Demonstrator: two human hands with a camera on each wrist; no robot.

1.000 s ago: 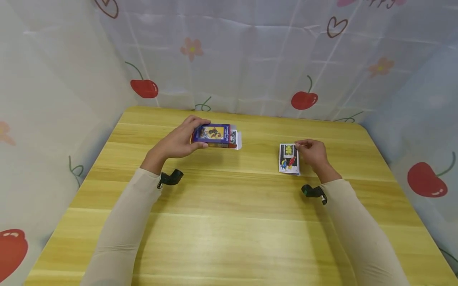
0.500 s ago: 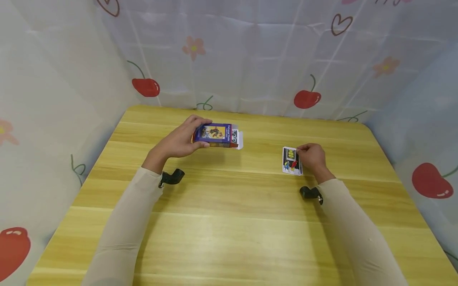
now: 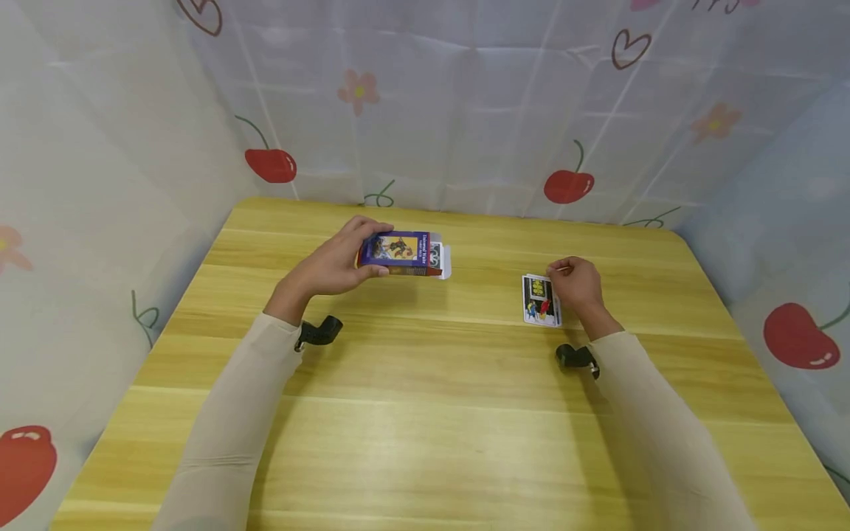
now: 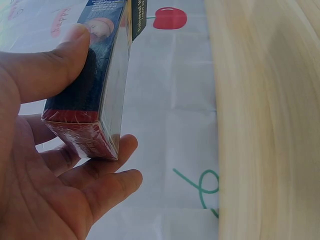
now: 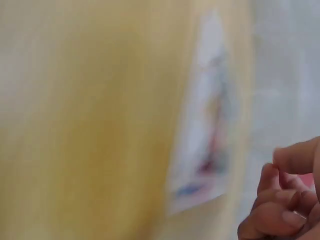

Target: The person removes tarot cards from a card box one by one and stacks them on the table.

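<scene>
My left hand point(image 3: 332, 259) grips a purple tarot card box point(image 3: 396, 249) above the table, thumb on one side and fingers on the other. Its white end flap point(image 3: 446, 261) stands open towards the right, with a patterned black-and-white card back showing inside. In the left wrist view the box point(image 4: 87, 95) has a red lower end. A small pile of tarot cards point(image 3: 541, 301) lies face up on the table, slightly uneven. Just beside its upper right corner is my right hand point(image 3: 579, 286), fingers curled. In the right wrist view its thumb meets the forefinger with nothing between; the cards point(image 5: 202, 130) are blurred.
The wooden table point(image 3: 425, 428) has a back edge against a white curtain point(image 3: 465, 133) printed with cherries, flowers and hearts. Dark camera mounts point(image 3: 320, 331) stick out from both wrists. The card pile lies well to the right of the box.
The cards, pinched by my right hand a second ago, have come down slightly and lie on the table. The right hand has let go and risen a little. My left hand keeps the box still.
</scene>
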